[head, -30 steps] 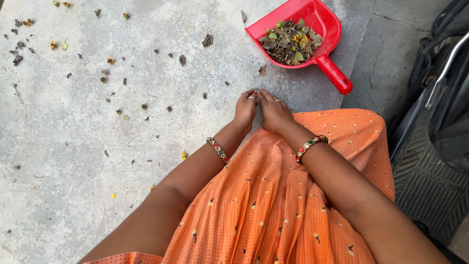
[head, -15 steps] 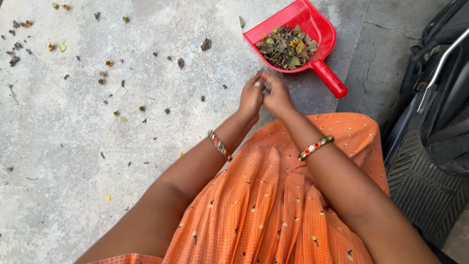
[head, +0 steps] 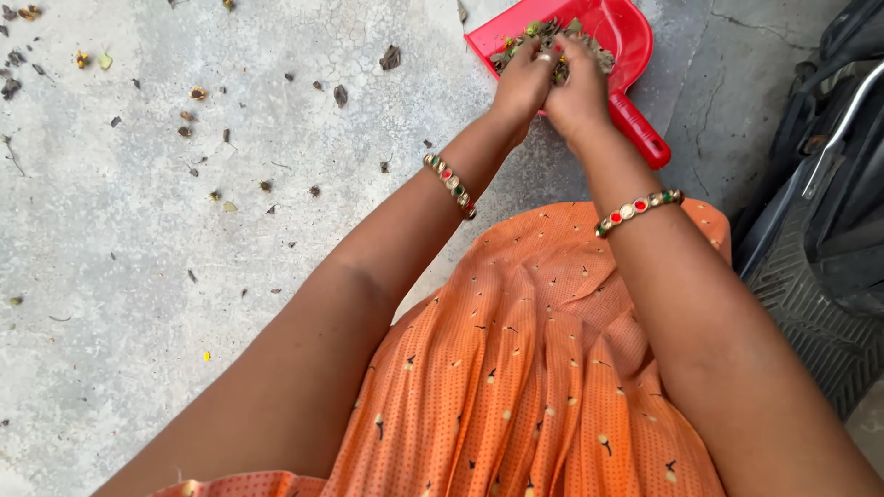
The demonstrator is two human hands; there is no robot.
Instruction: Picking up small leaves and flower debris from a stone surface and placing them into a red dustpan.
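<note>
Your left hand and right hand hover cupped together over the red dustpan, seemingly dropping leaves; whether they grip any I cannot tell

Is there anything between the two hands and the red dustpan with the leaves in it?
Nothing visible stands in the way. The left hand and the right hand are together right over the red dustpan, above its pile of dry leaves. Whether the hands hold anything cannot be told.
</note>
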